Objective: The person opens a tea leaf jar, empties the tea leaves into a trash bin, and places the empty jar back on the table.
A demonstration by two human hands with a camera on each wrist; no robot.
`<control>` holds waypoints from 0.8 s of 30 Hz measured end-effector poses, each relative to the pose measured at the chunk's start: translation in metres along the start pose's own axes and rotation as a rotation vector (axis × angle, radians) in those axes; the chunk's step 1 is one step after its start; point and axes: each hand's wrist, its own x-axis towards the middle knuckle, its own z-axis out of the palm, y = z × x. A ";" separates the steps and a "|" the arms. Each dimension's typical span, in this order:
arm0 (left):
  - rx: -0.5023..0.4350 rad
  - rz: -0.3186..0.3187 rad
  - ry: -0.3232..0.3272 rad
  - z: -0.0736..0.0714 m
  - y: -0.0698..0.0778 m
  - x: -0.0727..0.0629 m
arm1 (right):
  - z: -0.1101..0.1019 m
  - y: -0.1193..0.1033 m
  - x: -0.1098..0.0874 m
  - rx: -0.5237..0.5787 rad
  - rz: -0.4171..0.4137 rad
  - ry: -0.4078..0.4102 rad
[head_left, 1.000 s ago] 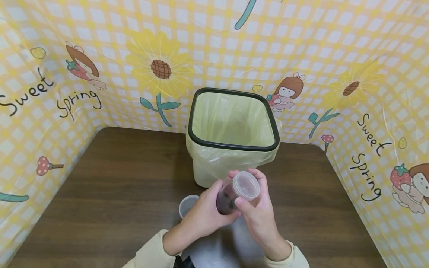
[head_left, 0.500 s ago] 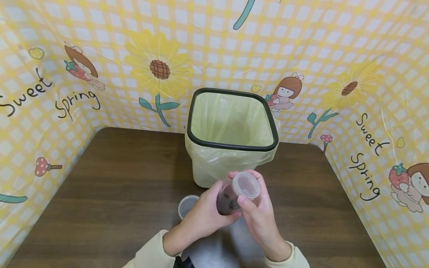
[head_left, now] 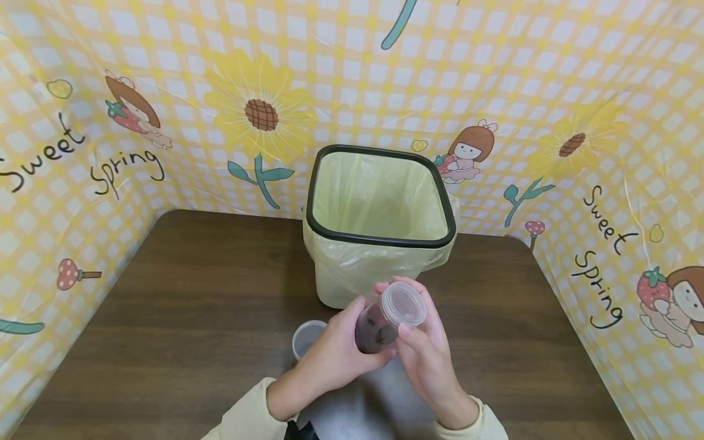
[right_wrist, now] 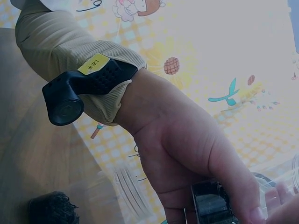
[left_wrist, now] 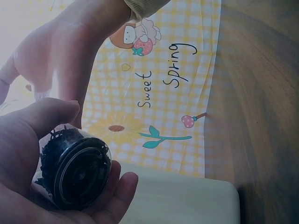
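Both hands hold a clear plastic jar [head_left: 376, 330] tilted up in front of the bin, with dark shreds inside and a translucent lid [head_left: 407, 304] on top. My left hand [head_left: 337, 349] grips the jar's body; its base [left_wrist: 79, 175] faces the left wrist camera. At the lid, my right hand [head_left: 434, 360] has its thumb on the near rim and its other fingers behind the far side. A second clear jar [head_left: 305, 337], partly hidden by the left forearm, stands on the table; dark shreds [right_wrist: 53, 210] show in its bottom in the right wrist view.
A pale bin [head_left: 341, 287] with a black rim and a yellowish liner stands at the middle back of the brown wooden table [head_left: 220, 275]. Yellow checked cloth [head_left: 352, 79] walls in the back and both sides. A grey patch [head_left: 357, 415] lies below the hands.
The right thumb has slid rightward along the lid's near rim. The left hand and the jar stay almost in place; the whole view shifts slightly left.
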 end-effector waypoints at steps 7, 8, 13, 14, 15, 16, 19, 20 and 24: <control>-0.005 -0.005 -0.003 -0.001 0.000 0.000 | 0.001 0.003 0.000 -0.006 0.031 0.048; -0.004 -0.005 -0.002 -0.002 0.000 -0.001 | 0.001 0.004 0.000 -0.010 0.025 0.053; 0.005 -0.011 0.000 -0.002 -0.001 -0.001 | 0.004 0.005 0.001 -0.012 -0.005 0.062; 0.006 -0.013 0.001 -0.002 -0.001 -0.001 | 0.004 0.005 0.001 -0.011 -0.005 0.063; 0.006 -0.015 0.001 -0.002 -0.001 -0.001 | 0.004 0.005 0.001 -0.013 -0.004 0.066; 0.009 -0.016 0.002 -0.002 0.000 -0.001 | 0.004 0.005 0.001 -0.015 -0.002 0.069; 0.012 -0.020 0.001 -0.001 -0.001 -0.001 | 0.004 0.004 0.001 -0.033 0.014 0.078; 0.010 -0.020 0.000 -0.001 -0.001 -0.001 | 0.004 0.003 0.001 -0.039 0.020 0.081; -0.009 -0.014 -0.008 -0.001 -0.001 -0.001 | 0.003 0.001 0.001 -0.054 0.035 0.076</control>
